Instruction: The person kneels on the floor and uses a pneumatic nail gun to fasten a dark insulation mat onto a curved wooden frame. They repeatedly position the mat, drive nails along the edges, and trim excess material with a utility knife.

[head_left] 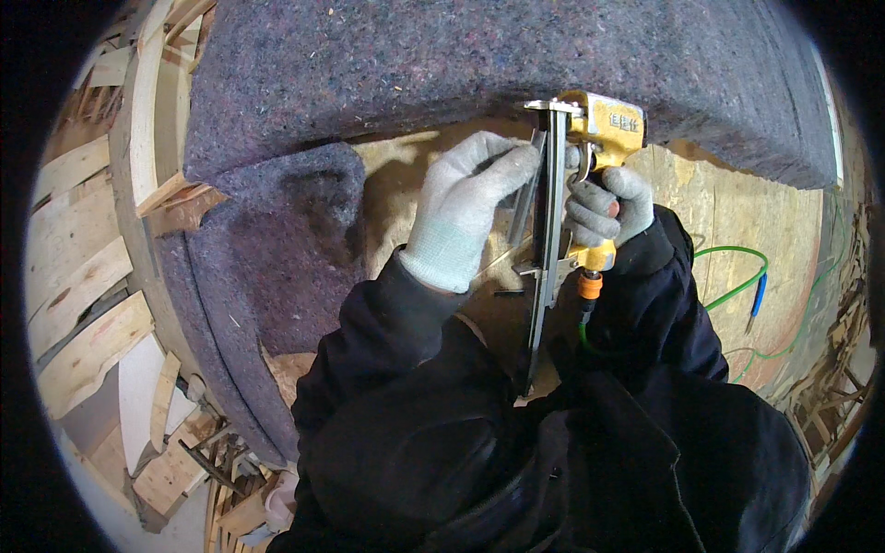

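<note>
The right hand (pixel 604 207), in a grey knitted glove, is closed around the handle of a yellow pneumatic staple gun (pixel 590 175), which is held up in the middle of the scene, its nose near the edge of a thick grey-purple felt padding (pixel 461 74) at the far side. The left hand (pixel 466 203), in the same kind of glove, has its fingers curled on the long dark metal magazine (pixel 546 249) of the gun. I think a staple could hit the left fingers, because they rest close to the nose. The felt is soft and fuzzy; the pale wooden frame (pixel 138 120) on the left is rough and curved. A thin green air hose (pixel 737 276) lies on the right.
</note>
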Demonstrator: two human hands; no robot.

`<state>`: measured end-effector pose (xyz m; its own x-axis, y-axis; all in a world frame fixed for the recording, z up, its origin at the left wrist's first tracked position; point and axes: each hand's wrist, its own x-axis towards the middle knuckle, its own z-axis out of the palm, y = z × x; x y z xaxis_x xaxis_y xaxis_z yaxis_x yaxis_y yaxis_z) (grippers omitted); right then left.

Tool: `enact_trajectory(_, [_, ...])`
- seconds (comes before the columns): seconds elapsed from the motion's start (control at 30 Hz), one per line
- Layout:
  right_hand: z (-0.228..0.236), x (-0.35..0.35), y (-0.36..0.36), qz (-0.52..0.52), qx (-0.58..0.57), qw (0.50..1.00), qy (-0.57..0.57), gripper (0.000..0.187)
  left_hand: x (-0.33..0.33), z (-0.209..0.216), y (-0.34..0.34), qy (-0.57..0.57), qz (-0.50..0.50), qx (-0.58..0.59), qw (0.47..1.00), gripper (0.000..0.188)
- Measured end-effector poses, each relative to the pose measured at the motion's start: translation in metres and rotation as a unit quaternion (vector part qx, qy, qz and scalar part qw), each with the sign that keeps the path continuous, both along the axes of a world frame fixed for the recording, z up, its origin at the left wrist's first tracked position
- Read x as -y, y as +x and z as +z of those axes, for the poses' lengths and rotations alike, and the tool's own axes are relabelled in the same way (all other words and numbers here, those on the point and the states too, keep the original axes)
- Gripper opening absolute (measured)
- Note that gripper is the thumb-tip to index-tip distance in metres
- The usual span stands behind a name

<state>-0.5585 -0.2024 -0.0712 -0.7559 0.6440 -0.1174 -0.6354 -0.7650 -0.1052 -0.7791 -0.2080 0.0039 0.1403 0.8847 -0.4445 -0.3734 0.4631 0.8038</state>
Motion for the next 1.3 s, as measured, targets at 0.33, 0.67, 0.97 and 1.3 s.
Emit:
enact_trajectory(0.33, [-0.003,0.005,-0.005,0.025,0.000,0.999,-0.023,0.042,-0.018,-0.004,-0.018,0.053,-0.101,-0.141,0.983,0.013])
enact_trajectory(0.67, [-0.007,0.008,-0.005,0.038,-0.006,0.999,-0.034,0.039,-0.015,-0.004,-0.014,-0.006,-0.085,-0.067,0.994,0.015])
enact_trajectory(0.97, [-0.010,0.009,-0.006,0.034,-0.008,0.998,-0.048,0.040,-0.008,-0.012,-0.009,-0.015,-0.063,-0.080,0.995,0.018])
enact_trajectory(1.3, [-0.011,0.008,-0.006,0.032,0.010,0.999,-0.022,0.045,-0.013,-0.011,-0.016,-0.003,-0.093,-0.071,0.993,0.019])
